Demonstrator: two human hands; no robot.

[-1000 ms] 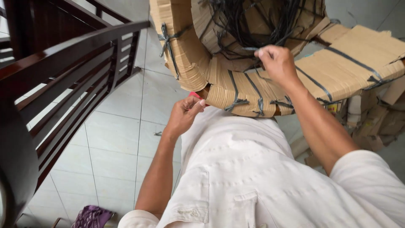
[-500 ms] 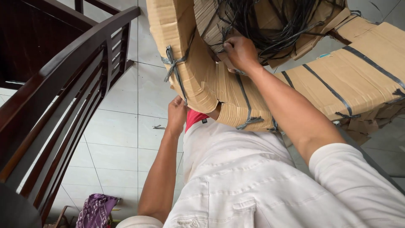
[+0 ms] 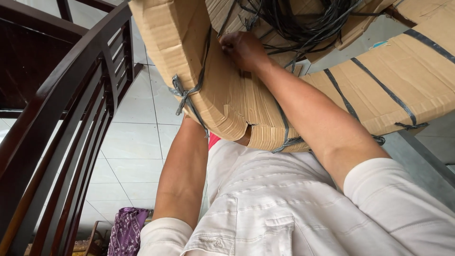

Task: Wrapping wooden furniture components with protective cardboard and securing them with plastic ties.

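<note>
Gripping dark straps [image 3: 284, 21] at cardboard ring [image 3: 189, 52] inner edge, right hand [image 3: 242, 50] fingers curled shut, ring resting on lap, left hand hidden under ring, grip unclear, wooden chair [image 3: 61, 104] left.

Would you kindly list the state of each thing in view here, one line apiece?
Cardboard-wrapped ring: tilted over the person's lap, bound with grey straps.
Grey strap: knotted around the cardboard, loose ends hanging.
Black cords: tangled inside the ring's opening.
Right hand: closed, at the ring's inner edge.
Left hand: hidden under the cardboard; only the forearm shows.
Purple cloth: crumpled on the tiled floor.
</note>
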